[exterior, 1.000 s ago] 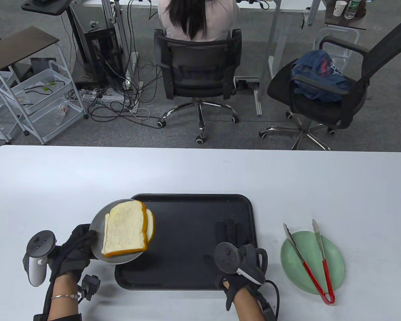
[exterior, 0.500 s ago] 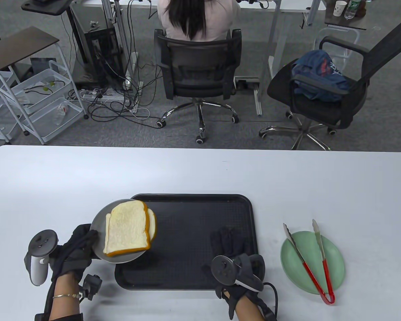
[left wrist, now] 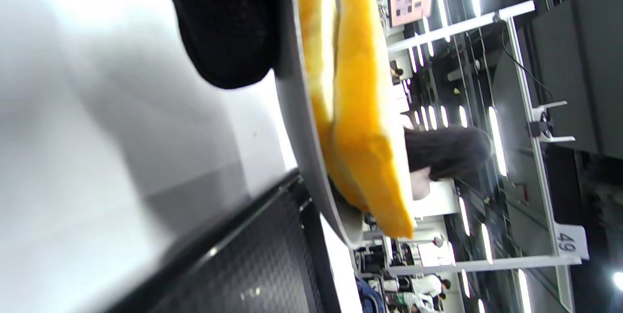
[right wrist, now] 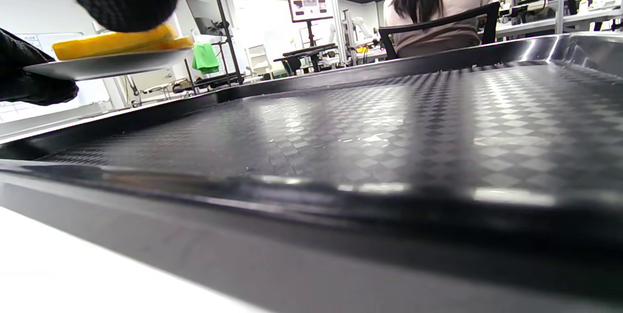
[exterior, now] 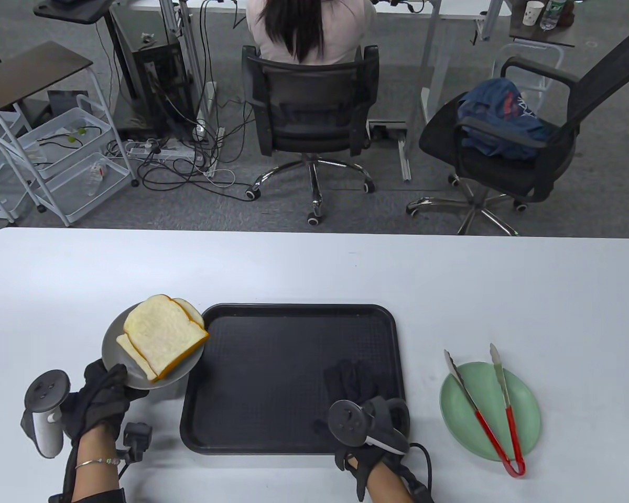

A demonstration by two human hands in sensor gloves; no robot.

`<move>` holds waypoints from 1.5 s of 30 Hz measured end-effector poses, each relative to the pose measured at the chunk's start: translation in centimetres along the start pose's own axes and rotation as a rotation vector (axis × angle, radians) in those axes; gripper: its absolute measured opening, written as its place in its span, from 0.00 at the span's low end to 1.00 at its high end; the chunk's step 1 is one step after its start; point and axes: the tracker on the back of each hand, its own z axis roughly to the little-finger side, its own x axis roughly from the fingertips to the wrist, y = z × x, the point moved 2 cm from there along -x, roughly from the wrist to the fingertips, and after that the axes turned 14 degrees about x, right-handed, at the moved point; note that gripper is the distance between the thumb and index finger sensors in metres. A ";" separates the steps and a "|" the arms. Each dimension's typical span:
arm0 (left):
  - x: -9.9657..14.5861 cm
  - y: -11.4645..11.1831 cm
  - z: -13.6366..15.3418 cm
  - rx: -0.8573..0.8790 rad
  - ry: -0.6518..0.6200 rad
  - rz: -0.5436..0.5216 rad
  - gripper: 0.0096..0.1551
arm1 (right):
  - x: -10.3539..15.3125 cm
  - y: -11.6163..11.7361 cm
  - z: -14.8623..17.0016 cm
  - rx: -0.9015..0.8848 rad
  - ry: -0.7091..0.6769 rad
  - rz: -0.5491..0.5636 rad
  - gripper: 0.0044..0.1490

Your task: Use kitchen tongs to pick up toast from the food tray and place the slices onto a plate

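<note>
Since 1.0 s ago, in the table view, the left hand has carried the grey plate with 2 toast slices leftward off the empty food tray; it grips the rim, the right hand rests loosely curled on the tray, holding nothing, and the tongs lie on a green plate, so the transfer looks done. The left wrist view adds fingers under the plate. The right wrist view shows the plate clear of the table.
</note>
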 end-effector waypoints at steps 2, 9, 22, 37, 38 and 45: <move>0.0 0.3 0.3 0.017 0.014 -0.016 0.37 | 0.0 0.0 0.0 -0.007 -0.004 -0.001 0.63; -0.3 1.4 1.6 0.049 0.060 -0.074 0.38 | -0.1 0.2 -0.2 -0.018 -0.016 -0.010 0.63; -0.5 2.0 2.3 0.024 0.089 -0.113 0.40 | -0.1 0.4 -0.3 -0.036 -0.022 -0.029 0.63; -0.3 1.6 2.2 0.067 0.105 -0.070 0.41 | -0.1 0.5 -0.2 -0.051 -0.026 -0.029 0.63; -0.3 1.5 2.2 0.074 0.100 -0.060 0.41 | -0.1 0.5 -0.2 -0.051 -0.026 -0.028 0.63; 0.2 1.3 1.4 0.072 0.067 -0.061 0.44 | -0.1 0.5 -0.2 -0.055 -0.026 -0.028 0.63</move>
